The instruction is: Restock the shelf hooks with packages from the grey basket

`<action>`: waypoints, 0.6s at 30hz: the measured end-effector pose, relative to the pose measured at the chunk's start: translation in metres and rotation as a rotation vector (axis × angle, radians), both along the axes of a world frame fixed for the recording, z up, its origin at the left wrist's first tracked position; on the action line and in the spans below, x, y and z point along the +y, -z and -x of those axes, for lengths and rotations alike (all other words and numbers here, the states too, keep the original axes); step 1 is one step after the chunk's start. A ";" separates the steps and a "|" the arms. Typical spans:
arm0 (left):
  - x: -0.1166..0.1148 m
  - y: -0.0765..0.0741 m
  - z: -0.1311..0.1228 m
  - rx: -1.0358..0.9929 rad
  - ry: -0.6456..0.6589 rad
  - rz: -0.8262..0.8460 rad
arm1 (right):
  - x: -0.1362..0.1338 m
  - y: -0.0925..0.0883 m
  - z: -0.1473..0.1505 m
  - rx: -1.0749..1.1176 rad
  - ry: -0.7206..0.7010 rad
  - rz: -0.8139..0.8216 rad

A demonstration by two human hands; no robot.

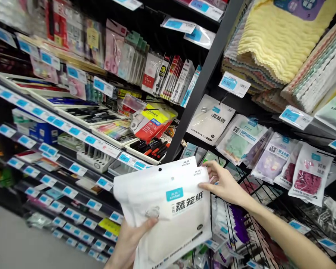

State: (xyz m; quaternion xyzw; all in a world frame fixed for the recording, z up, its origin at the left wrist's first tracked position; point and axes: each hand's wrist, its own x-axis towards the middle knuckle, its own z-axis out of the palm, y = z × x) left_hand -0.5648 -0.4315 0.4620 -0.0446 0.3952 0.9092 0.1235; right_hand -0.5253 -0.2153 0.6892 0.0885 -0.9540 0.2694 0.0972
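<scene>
Two or more white packets of steamer paper (pixel 182 220), each with a blue brand label, lie stacked face up in front of me, tilted. My left hand (pixel 131 239) grips them at the lower left, thumb on the front and the other fingers hidden behind. At the upper right corner, my right hand (pixel 222 183) pinches the packets' edge between thumb and fingers. A matching steamer paper packet (pixel 210 118) hangs on a hook just above my right hand. Packs of disposable gloves (pixel 242 139) hang beside it.
A dark upright post (pixel 201 82) divides the shelving. Pens in white trays (pixel 85 114) fill the left shelves, edged with price tags. Yellow cloths (pixel 274 41) hang at upper right, above purple packs (pixel 276 158). Thin metal hooks stick out below. Grey floor (pixel 25 235) shows at lower left.
</scene>
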 end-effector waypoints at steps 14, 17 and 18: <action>0.033 -0.005 -0.031 -0.114 -0.068 0.000 | -0.017 0.031 -0.012 0.134 -0.055 0.268; 0.027 0.011 -0.028 -0.128 -0.098 0.104 | -0.019 0.026 -0.007 0.150 -0.054 0.273; 0.023 0.019 -0.025 -0.137 -0.097 0.156 | -0.018 0.022 -0.005 0.178 -0.050 0.264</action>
